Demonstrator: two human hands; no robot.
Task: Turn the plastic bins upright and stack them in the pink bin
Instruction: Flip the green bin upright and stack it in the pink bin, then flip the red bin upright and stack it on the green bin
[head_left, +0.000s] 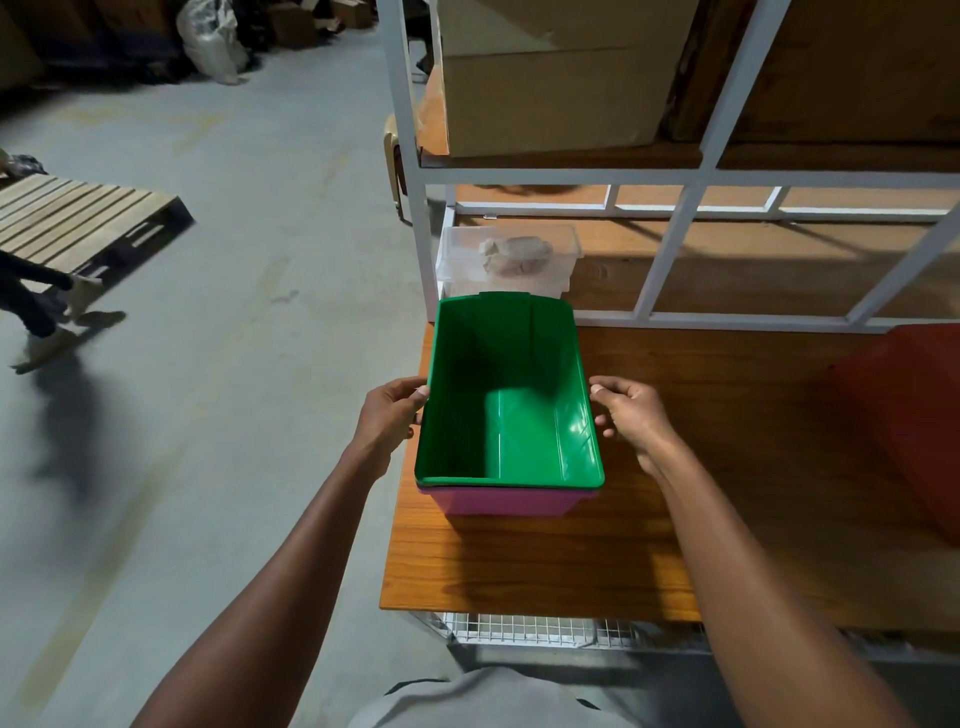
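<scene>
Right now I have the upright green plastic bin (506, 395) seated inside the pink plastic bin (506, 500), of which only a strip of rim and front wall shows beneath it, near the left edge of the wooden surface (675, 545). My left hand (392, 415) is curled on the green bin's rim at 9 o'clock, and my right hand (631, 413) pinches the opposite rim at 3 o'clock, fingers closed on the plastic. I judge this as the seating step of the stack: the rims look nearly level, so the bin seems fully nested. Next I would let go with both hands and reach for the overturned red plastic bin (904, 426) at 3 o'clock, well apart on the surface; it needs flipping upright before it goes in.
</scene>
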